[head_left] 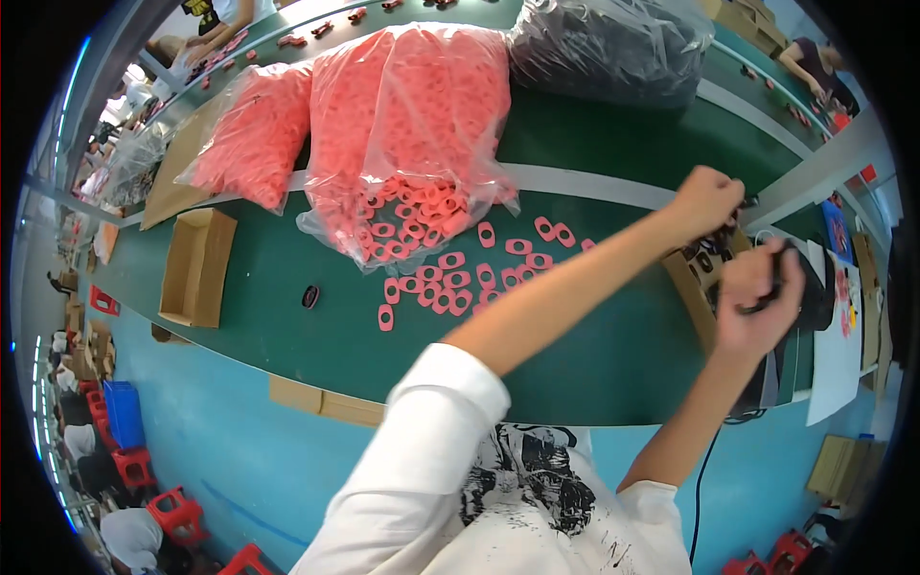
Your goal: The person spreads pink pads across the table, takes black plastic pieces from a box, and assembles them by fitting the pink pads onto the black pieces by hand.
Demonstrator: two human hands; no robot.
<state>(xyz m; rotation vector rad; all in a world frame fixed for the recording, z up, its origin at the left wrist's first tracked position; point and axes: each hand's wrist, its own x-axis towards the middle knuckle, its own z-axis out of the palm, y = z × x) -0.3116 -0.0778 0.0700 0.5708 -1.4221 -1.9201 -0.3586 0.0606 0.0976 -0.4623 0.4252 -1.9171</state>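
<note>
from my distant seat i look down on the green bench, which a pale strip crosses along its far side. the big red bag, clear plastic, lies over that strip left of the middle, its mouth toward the near edge and pink tabs spilling out. beyond the strip, right of it, sits the black bag; the small red bag lies just beside the big one, toward the bench's left end.

at that left end, by the near edge, i have the left carton. the right carton, holding dark parts, stands at the right end, partly hidden by my arms.

my right hand is curled around a black part, at the carton's right side. my left hand is over the carton's far end, fingers bent, something dark at the tips; i cannot tell whether it is gripped.

the loose pink tabs are scattered mid-bench, between bag mouth and near edge. smallest, a dark oval lies alone between them and the left carton.
</note>
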